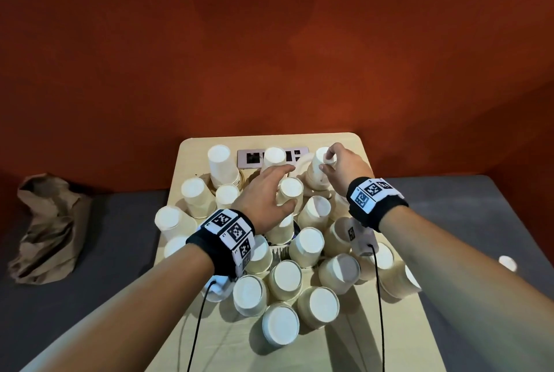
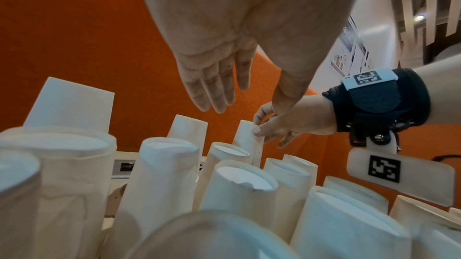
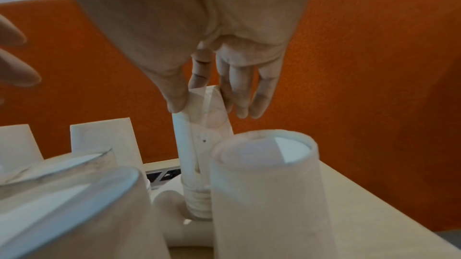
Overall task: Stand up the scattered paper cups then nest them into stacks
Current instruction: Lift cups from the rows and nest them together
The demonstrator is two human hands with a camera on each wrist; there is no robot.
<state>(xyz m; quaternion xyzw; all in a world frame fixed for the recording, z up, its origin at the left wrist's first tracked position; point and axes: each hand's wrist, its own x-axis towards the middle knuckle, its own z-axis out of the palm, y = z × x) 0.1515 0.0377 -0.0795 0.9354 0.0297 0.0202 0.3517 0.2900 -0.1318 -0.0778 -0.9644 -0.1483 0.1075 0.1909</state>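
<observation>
From the head camera, a small pale table point(image 1: 398, 350) is crowded with paper cups point(image 1: 308, 247), nearly all standing upside down with their white bottoms up. The left hand point(image 1: 263, 194) reaches over the middle of the crowd with fingers spread and straight, thumb and fingers either side of 1 upturned cup point(image 1: 290, 193); whether it touches that cup cannot be told. The right hand point(image 1: 344, 167) is at the far right corner, thumb and fingertips pinching the top of a tall stack of cups point(image 1: 318, 166). A socket panel point(image 1: 250, 158) is set into the table's far edge, partly hidden behind cups. A crumpled brown paper bag point(image 1: 49, 227) lies on the grey seat to the left, and 1 lone cup point(image 1: 508, 263) sits off the table to the right. An orange wall point(image 1: 269, 56) rises behind.

From the left wrist camera, the left hand point(image 2: 224, 46) hovers palm down above the upturned cups point(image 2: 162, 174), fingers straight and holding nothing. Beyond it, the right hand point(image 2: 286, 123) pinches the stack point(image 2: 245, 135), which is hemmed in by nearer cups.

From the right wrist camera, the right hand point(image 3: 212, 56) grips the stack point(image 3: 197, 125) near its top, thumb on 1 side and fingers on the other. Stacked rims show at its base. A large upturned cup point(image 3: 267, 194) stands close in front and hides the lower right of the stack.
</observation>
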